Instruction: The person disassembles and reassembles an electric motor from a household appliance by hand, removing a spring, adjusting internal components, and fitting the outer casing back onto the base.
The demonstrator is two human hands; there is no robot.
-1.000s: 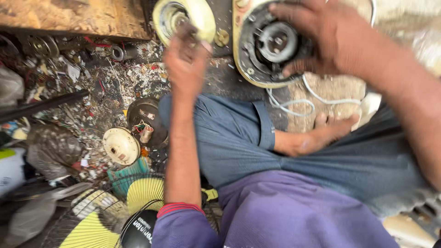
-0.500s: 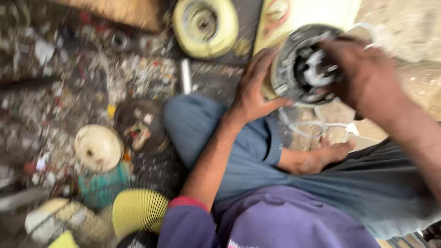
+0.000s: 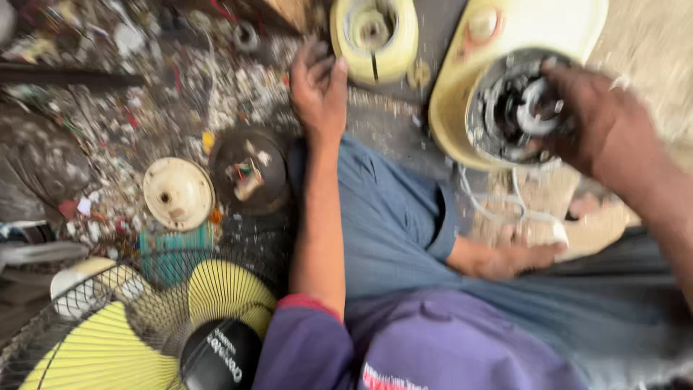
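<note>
**Hands at work on an opened fan motor over a cluttered workshop floor**

Dark, gritty floor [image 3: 390, 130] strewn with scraps, screws and bits of paper fills the scene, seen from above over a seated person's lap.

At far right, the right hand [image 3: 599, 123] rests on the fan motor [image 3: 516, 108], a round grey metal core with a pale hub at its centre, set inside a cream-yellow plastic housing [image 3: 534, 29]. The picture is blurred here; the fingers seem curled over the motor's right edge, but how firmly they grip cannot be told. White wires [image 3: 505, 206] trail from the housing down toward the person's bare foot [image 3: 520, 256].

The left hand [image 3: 317, 90] reaches out to the far middle, palm down, fingers loosely together and resting on the floor beside a yellow ring-shaped cover [image 3: 375, 32]. It holds nothing.

Risks, as a judgement: with only one hand on it, the housing could tip or roll, straining or snagging the loose wires. Small parts could vanish into the floor litter. Sharp debris lies close to the bare foot and the resting palm.

Further left sit a dark round motor cap [image 3: 249, 170] with coloured wires inside and a cream disc [image 3: 177, 193]. Nearest, at lower left, lies a yellow fan blade behind a wire guard [image 3: 115, 339].
</note>
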